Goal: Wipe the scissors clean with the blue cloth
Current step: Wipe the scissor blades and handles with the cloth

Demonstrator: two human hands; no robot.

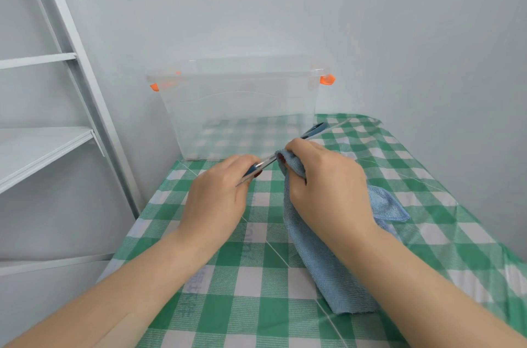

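Holds the scissors in the air above the surface, a little past its middle toward 12 o'clock, aslant from 7 o'clock to 1 o'clock. Grips their near end with the left hand, the fingers curled and pinching the metal and a blue part beside it. Wraps the blue cloth round the middle of the scissors with the right hand, the fingers pressed together and closed on the bunched cloth. Beyond the right hand, toward 1 o'clock, a blue-grey end of the scissors in view; cannot tell whether the blades are apart or together. Under the right wrist, the rest of the cloth, hanging down and lying on the green-and-white checked surface toward 5 o'clock, one corner out toward 3 o'clock.

At 12 o'clock, behind the scissors and close to the wall, a clear plastic storage box with orange latches, standing at the far edge of the surface. At 9 o'clock, beside the surface, a white shelf rack.
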